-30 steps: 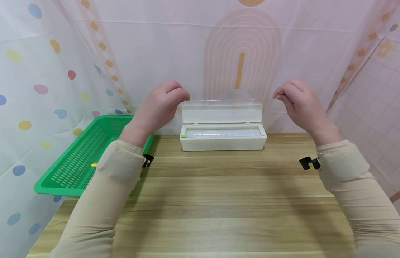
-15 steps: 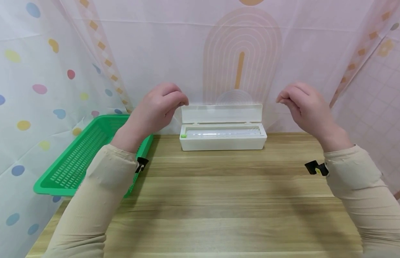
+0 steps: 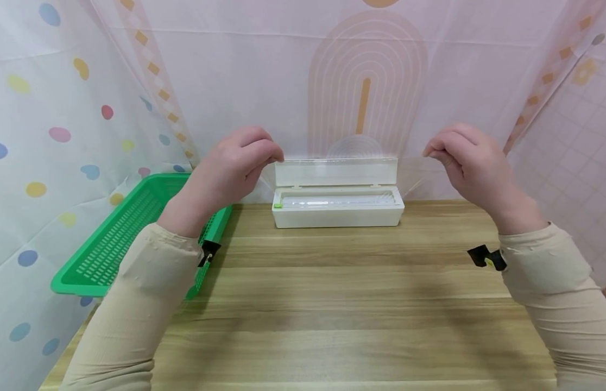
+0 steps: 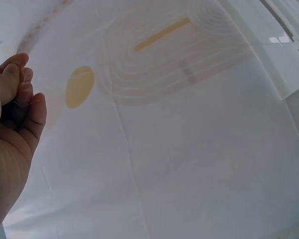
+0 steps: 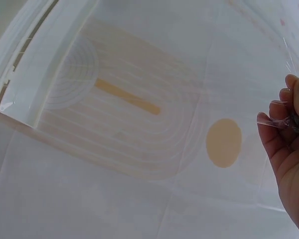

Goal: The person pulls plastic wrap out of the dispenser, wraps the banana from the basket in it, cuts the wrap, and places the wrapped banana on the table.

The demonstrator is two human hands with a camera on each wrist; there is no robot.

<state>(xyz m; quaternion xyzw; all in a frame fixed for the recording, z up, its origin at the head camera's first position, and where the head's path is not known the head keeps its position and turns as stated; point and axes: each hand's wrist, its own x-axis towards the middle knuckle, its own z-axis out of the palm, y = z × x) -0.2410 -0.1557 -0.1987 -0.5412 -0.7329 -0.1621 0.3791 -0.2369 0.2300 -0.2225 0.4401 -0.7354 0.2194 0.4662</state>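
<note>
A white cling film box (image 3: 338, 218) stands at the back of the table, its lid (image 3: 336, 175) raised. Inside lies a shiny roll of film (image 3: 322, 201), and a small green cutter slider (image 3: 278, 206) sits at the left end of the box. Above and left of the lid, my left hand (image 3: 229, 165) pinches thumb against fingers. My right hand (image 3: 479, 165) does likewise, up and to the right. Clear cling film (image 5: 270, 121) bunches at the right fingers in the right wrist view. Between the hands the sheet is nearly invisible, with faint creases showing in the head view.
On the left a green perforated basket (image 3: 73, 289) stands partly behind the left forearm. Wood-grain tabletop (image 3: 332, 304) stretches in front of the box. A patterned cloth (image 3: 264, 81) hangs directly behind the table and along both sides.
Both hands have spread farther apart and sunk slightly, the right one shifting most. The shiny film edge between them has dropped to about the lid's top. The box has stayed put.
</note>
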